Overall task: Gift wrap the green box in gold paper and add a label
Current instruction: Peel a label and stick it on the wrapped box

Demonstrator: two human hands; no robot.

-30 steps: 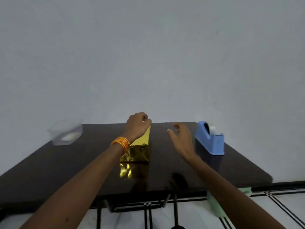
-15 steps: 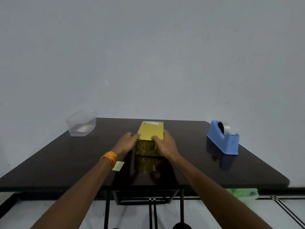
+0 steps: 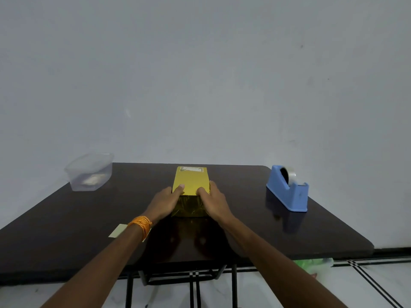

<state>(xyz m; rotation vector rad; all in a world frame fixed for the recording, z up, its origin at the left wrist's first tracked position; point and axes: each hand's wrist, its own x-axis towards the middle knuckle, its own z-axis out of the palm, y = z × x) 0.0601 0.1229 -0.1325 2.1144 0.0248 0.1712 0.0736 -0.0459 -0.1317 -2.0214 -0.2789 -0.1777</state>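
The box (image 3: 191, 182), fully covered in shiny gold paper, lies flat in the middle of the dark table (image 3: 244, 218). A pale label (image 3: 192, 169) sits on its top face at the far end. My left hand (image 3: 165, 202) grips the box's near left corner, thumb on top. My right hand (image 3: 212, 201) grips the near right corner the same way. A small pale yellow paper slip (image 3: 116, 230) lies on the table by my left wrist, partly hidden by the forearm.
A blue tape dispenser (image 3: 288, 192) stands at the table's right side. A clear plastic container (image 3: 89, 172) sits at the far left corner. A plain wall rises right behind the table. Tiled floor shows below the front edge.
One second ago the box was tilted on edge under my left hand alone. It now lies flat with both hands on its near end, thumbs moved onto the top.
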